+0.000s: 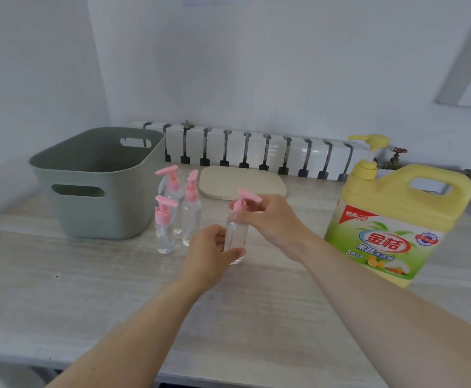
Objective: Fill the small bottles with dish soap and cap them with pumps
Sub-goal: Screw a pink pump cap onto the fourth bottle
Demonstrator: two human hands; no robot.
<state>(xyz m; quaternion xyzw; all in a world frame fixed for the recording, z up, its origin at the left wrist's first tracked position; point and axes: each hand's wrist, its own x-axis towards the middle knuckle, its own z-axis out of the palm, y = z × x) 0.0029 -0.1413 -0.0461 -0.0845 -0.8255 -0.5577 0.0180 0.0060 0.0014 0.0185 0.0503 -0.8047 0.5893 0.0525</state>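
A small clear bottle (235, 236) stands upright on the table's middle. My left hand (210, 254) grips its lower body. A pink pump (244, 200) sits on its neck, and my right hand (270, 217) pinches the pump's collar. Three more clear bottles with pink pumps (165, 219) (191, 208) (172, 189) stand close together to the left. The big yellow dish soap jug (391, 219), with a yellow pump on top, stands at the right.
A grey-green bin (94, 180) with cut-out handles stands at the back left. A beige flat lid (242, 182) lies behind the bottles. A white radiator (256, 149) runs along the wall. The light wood table (102, 289) ends at the near edge.
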